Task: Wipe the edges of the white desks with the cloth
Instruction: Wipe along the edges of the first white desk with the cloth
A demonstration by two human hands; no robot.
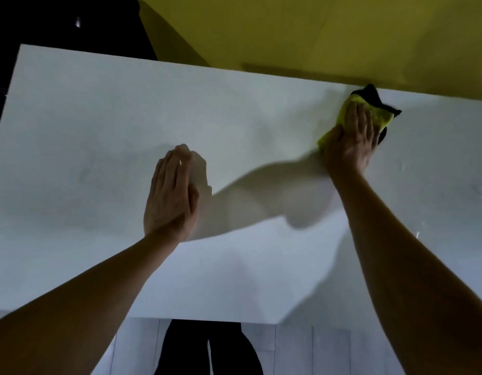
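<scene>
A white desk (99,117) fills most of the view, its far edge running from upper left to right. My right hand (352,140) presses a yellow cloth with black trim (380,116) flat onto the desk, right at the far edge where it meets the yellow wall. The fingers cover the cloth's near half. My left hand (172,193) lies flat on the desk's middle, palm down, fingers together, holding nothing.
A yellow wall (315,31) rises directly behind the desk's far edge. Dark space (58,20) lies beyond the far left corner. Below the near edge I see pale floor planks (302,350) and the person's dark trousers (207,350).
</scene>
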